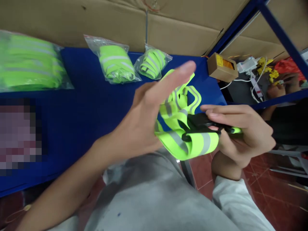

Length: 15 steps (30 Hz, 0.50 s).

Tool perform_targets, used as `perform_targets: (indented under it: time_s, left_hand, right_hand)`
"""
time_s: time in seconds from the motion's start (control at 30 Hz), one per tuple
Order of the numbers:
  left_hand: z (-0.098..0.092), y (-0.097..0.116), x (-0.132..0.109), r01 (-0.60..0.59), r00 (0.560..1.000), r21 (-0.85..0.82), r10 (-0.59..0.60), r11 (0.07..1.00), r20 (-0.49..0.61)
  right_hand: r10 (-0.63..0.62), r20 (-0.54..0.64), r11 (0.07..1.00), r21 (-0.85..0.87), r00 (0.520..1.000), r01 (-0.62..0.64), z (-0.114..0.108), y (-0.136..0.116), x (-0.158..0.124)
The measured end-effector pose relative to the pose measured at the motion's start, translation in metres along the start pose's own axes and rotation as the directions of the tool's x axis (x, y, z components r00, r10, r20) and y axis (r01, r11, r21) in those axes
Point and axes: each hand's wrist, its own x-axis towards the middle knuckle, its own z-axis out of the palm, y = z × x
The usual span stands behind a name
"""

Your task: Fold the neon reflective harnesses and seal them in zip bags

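A neon-green strap with grey reflective stripes [185,128] hangs folded in loops between my hands, above the edge of a blue table [81,112]. My right hand [243,131] is closed on the strap's end and a black buckle piece [202,123]. My left hand [146,112] is stretched out flat, fingers together, pressed against the left side of the loops.
Two clear bags of folded green straps [116,62] [152,62] lie at the table's back, and a bigger bag [26,61] lies at the left. Cardboard lines the wall behind. A small cardboard box [221,67] and white cables sit at the right by a blue frame. Another person's hand [280,85] shows there.
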Motion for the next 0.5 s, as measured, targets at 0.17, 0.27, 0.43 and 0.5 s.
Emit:
perform_targets:
  time_s: [0.17, 0.27, 0.43, 0.5]
  left_hand:
    - [-0.018, 0.002, 0.003, -0.18, 0.974, 0.097, 0.191, 0.979, -0.12]
    - [-0.021, 0.013, 0.0, -0.198, 0.944, 0.093, 0.216, 0.976, -0.251]
    - [-0.031, 0.024, -0.005, -0.094, 0.919, 0.125, 0.134, 0.988, -0.371]
    - [-0.038, 0.02, -0.008, -0.066, 0.936, 0.159, 0.117, 0.985, -0.332]
  right_hand:
    - [-0.037, 0.072, 0.994, 0.109, 0.997, 0.029, 0.005, -0.011, 0.013]
    - [0.029, 0.414, 0.98, 0.169, 0.91, -0.108, 0.006, -0.018, 0.021]
    - [0.064, 0.453, 0.976, 0.156, 0.889, -0.15, 0.004, -0.027, 0.036]
    - [0.07, 0.416, 0.981, 0.135, 0.907, -0.137, -0.001, -0.031, 0.043]
